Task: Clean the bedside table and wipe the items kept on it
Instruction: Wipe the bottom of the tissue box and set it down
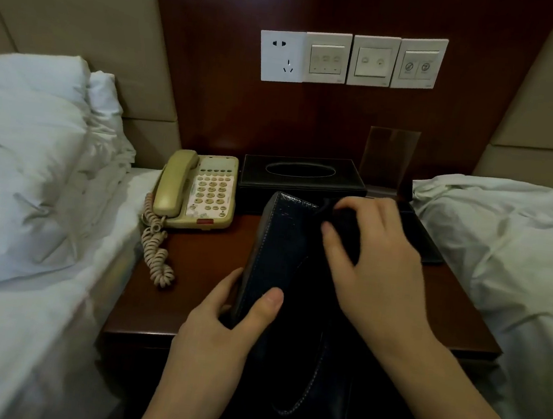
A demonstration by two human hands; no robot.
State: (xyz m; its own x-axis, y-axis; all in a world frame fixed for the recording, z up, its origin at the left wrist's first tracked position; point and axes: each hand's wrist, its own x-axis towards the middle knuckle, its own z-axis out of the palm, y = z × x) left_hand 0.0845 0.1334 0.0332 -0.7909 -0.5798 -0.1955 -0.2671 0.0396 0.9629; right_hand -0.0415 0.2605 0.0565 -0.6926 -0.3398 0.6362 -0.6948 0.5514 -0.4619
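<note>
A dark leather box (285,244) with pale stitching is tilted up over the front of the wooden bedside table (192,268). My left hand (219,333) grips its near left edge, thumb on the upper face and fingers underneath. My right hand (375,265) is curled over the box's far end, pinching what looks like a dark cloth (344,219) against the leather. A beige corded phone (201,194) sits at the table's back left. A black tissue box (299,177) with an oval slot stands behind the lifted box.
A flat black tray (418,234) lies at the table's right, partly hidden by my right hand. A clear acrylic stand (389,156) leans at the back right. Wall switches and a socket (350,59) are above. White beds flank the table: pillow (24,146) left, duvet (505,242) right.
</note>
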